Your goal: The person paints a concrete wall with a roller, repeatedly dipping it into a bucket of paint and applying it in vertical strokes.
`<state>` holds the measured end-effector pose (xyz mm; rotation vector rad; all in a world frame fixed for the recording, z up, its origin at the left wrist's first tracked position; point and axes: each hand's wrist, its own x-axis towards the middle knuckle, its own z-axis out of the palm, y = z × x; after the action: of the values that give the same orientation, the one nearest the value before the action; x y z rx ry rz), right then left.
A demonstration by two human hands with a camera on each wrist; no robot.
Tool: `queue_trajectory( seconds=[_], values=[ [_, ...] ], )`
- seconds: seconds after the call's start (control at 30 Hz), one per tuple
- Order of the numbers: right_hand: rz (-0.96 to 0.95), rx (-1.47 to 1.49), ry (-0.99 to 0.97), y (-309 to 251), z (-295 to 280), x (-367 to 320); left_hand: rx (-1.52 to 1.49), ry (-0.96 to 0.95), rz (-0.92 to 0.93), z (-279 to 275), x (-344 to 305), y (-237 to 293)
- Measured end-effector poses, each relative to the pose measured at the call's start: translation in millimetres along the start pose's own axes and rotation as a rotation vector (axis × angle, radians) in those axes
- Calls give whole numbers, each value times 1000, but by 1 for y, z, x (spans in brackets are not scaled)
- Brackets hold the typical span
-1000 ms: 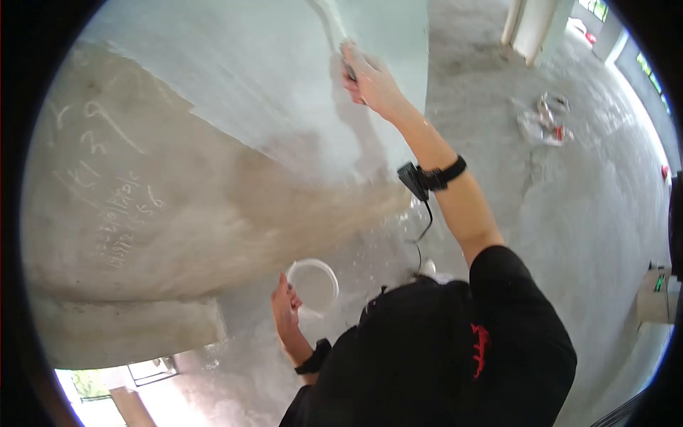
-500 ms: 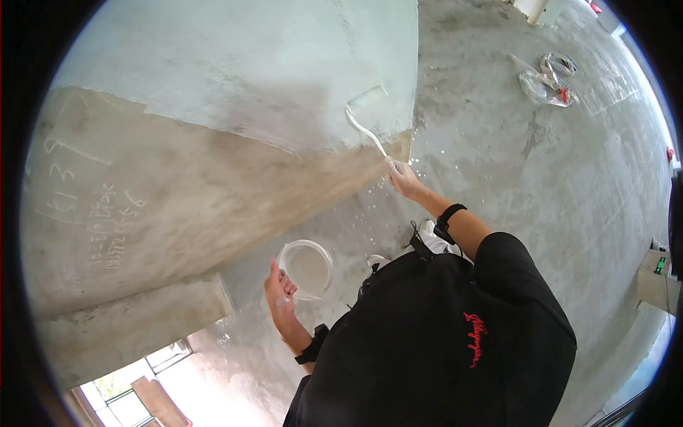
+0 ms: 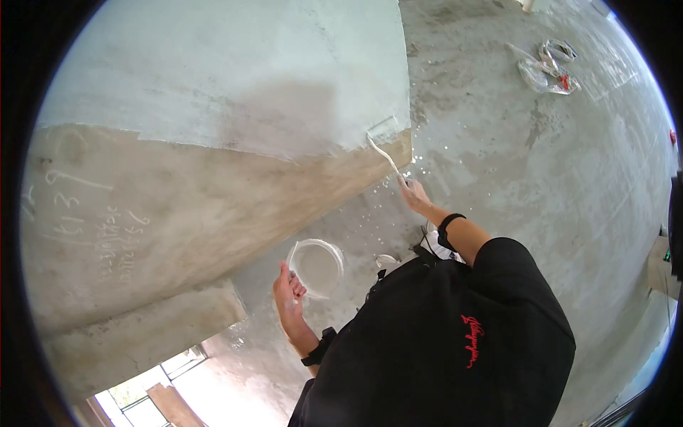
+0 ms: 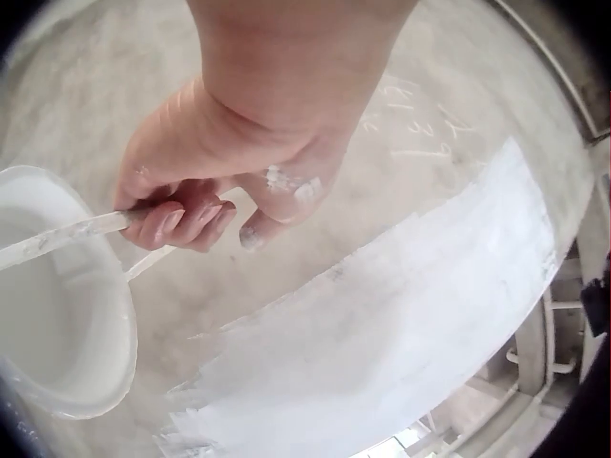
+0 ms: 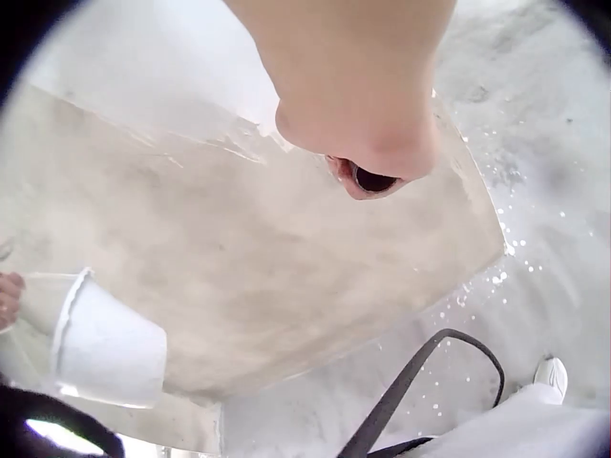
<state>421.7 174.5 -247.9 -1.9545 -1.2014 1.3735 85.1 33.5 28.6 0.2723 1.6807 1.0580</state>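
Observation:
My left hand [image 3: 290, 292] grips the handle of a white bucket [image 3: 340, 265], its fingers curled round the strip and its thumb held off. Close up in the left wrist view, the flat handle [image 4: 67, 237] passes into the curled fingers, and white paint smears the hand. With my right hand [image 3: 415, 196] I hold a paint roller [image 3: 382, 129] by its grip. Its head lies against the wall's lower right corner, where the white coat [image 3: 213, 60] meets bare concrete [image 3: 185, 188]. The right wrist view shows only the dark handle end [image 5: 372, 179] in the fist.
White drips [image 3: 420, 160] spot the grey floor by the wall's corner. A clear plastic bag [image 3: 544, 77] lies farther off on the floor. Chalk-like writing [image 3: 78, 206] marks the bare wall. A white shoe [image 5: 551, 375] and a black strap [image 5: 410, 382] show in the right wrist view.
My right hand has come down from high on the painted wall, bringing the roller to the lower right corner. The left hand keeps its hold on the bucket and has stayed nearly in place.

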Motion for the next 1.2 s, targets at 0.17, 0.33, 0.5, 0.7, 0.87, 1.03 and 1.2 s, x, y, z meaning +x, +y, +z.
queue_trajectory(
  seconds=[0.17, 0.33, 0.5, 0.7, 0.87, 1.03, 1.2],
  values=[
    [-431, 217, 54, -87, -36, -58, 6, -40, 17, 1, -2, -2],
    [-607, 284, -42, -204, -78, -96, 39, -77, 25, 9, -4, 0],
    [-756, 423, -140, -330, -92, -117, 115, -92, 22, 12, 0, 0],
    [-914, 432, -64, -324, -70, -99, 153, -60, 13, 18, -3, 5],
    [-692, 361, -10, -195, -34, -57, 137, -45, 40, 15, -1, 0],
    [-439, 166, -35, -110, -42, -43, 113, -33, 54, 20, -3, 1],
    [-311, 56, -13, -66, -32, -32, 112, -33, 33, 28, -9, 3]
  ],
)
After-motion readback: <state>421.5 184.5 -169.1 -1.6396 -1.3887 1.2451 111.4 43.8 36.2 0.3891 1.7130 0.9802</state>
